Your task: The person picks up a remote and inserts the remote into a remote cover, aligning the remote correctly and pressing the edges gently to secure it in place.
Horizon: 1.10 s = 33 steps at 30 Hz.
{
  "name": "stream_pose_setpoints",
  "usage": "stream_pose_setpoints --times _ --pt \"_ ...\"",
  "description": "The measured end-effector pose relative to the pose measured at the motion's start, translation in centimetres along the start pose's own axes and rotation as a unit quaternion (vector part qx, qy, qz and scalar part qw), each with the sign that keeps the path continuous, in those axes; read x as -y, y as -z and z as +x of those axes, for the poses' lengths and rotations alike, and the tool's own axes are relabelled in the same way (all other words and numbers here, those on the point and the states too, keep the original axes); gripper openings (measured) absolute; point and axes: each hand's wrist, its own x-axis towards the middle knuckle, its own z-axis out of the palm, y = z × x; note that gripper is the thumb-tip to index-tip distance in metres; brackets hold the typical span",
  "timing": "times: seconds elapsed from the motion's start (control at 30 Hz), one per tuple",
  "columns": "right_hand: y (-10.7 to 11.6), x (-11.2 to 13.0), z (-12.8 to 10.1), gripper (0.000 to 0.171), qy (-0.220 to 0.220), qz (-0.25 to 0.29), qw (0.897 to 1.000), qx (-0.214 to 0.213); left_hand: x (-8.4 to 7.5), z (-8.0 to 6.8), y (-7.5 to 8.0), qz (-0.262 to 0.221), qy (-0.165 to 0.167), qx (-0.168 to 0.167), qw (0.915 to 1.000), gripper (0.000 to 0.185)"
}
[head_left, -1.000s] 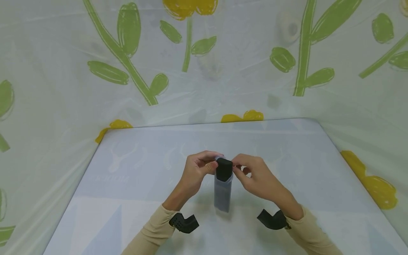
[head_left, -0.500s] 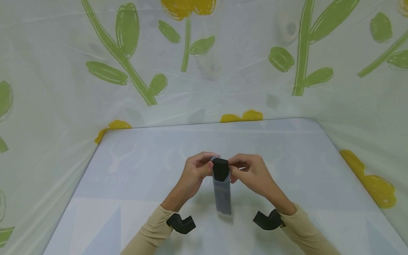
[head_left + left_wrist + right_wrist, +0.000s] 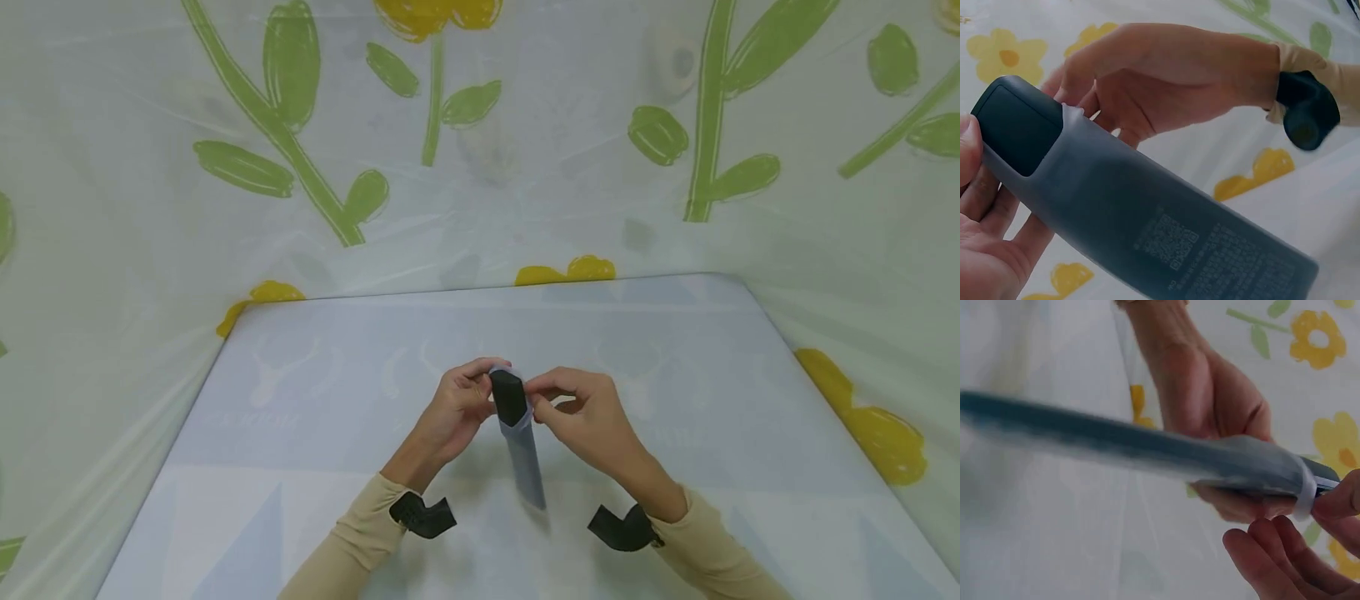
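A long flat dark bar (image 3: 1016, 128) sits in a frosted translucent plastic sleeve (image 3: 1122, 187), its black end showing at the open mouth. White printing and a square code mark the sleeve's face. In the head view the sleeve (image 3: 525, 462) hangs over the table with its lower end slanting right. My left hand (image 3: 459, 408) holds it near the mouth from the left, thumb on the near side and fingers partly hidden behind. With thumb and forefinger my right hand (image 3: 588, 412) pinches the mouth's right edge; its other fingers (image 3: 1272, 550) are bent beside it.
Beneath my hands spreads a pale table (image 3: 300, 517) with faint blue shapes. A white flower-print curtain (image 3: 525, 208) hangs behind it and on both sides. Each cuff carries a black wrist mount (image 3: 423, 515).
The sleeved bar has shifted left and turned, so its face looks narrower and its lower end points further right. Both hands still hold it; the right hand has moved left with it.
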Motion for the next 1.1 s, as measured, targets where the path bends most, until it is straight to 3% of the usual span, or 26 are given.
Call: stream_pose_setpoints --times 0.1,0.2,0.37,0.6,0.93,1.1 --pt "0.0 -0.3 0.0 0.022 0.059 -0.065 0.996 -0.007 -0.1 0.0 0.2 0.005 0.006 -0.005 1.0 0.019" --pt "0.4 -0.4 0.0 0.018 0.056 -0.067 0.996 0.018 -0.1 0.0 0.2 0.01 0.009 0.002 0.9999 0.019" --pt "0.8 -0.2 0.3 0.011 -0.005 -0.019 0.998 0.058 -0.1 -0.1 0.5 0.01 0.003 0.024 0.9997 0.016" --pt "0.3 0.2 0.3 0.011 -0.044 0.076 0.995 0.051 0.0 -0.1 0.9 -0.004 -0.01 0.08 0.9967 0.021" --pt "0.4 0.5 0.2 0.006 -0.062 0.158 0.982 0.087 -0.1 -0.2 0.6 -0.009 -0.011 0.138 0.9903 0.018" --pt "0.6 -0.1 0.2 0.009 -0.055 0.236 0.964 0.107 0.2 -0.2 0.6 -0.017 -0.011 0.136 0.9905 0.024"
